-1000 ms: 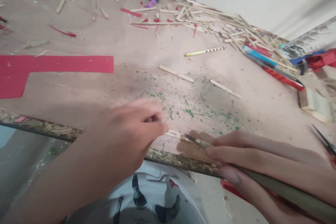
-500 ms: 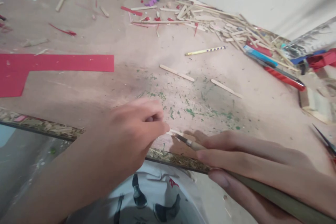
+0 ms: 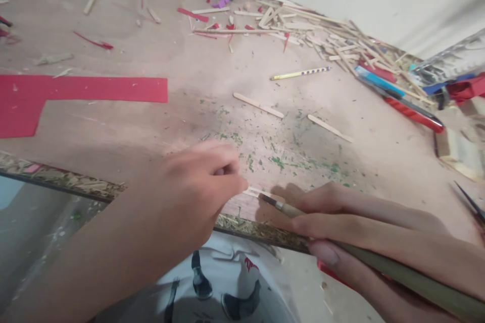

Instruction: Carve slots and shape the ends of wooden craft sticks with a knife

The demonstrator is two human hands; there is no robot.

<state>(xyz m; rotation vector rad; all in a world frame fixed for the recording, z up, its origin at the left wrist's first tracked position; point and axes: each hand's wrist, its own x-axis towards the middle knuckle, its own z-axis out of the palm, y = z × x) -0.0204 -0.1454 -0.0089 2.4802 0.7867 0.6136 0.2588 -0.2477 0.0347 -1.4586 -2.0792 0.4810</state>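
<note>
Front stick [image 3: 273, 195] near table edge [image 3: 261, 229], pencil [image 3: 301, 74] behind, sheet [image 3: 109, 89] left.

Left end of the thin pale wooden stick [image 3: 253, 191] is buried under the bare left hand [image 3: 200, 181]. The bare right hand [image 3: 348, 232] covers part of the slim olive-handled tool [image 3: 394, 268], whose back end runs out of frame. Flat red sheet's [image 3: 94, 88] chopped at left. Those green specks [image 3: 278, 162]? Too tiny to identify.

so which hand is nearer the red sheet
Left. The left hand is on the person's side of the red sheet, near its right end; the right hand, holding a slim tool, is well off to the sheet's right.
</note>
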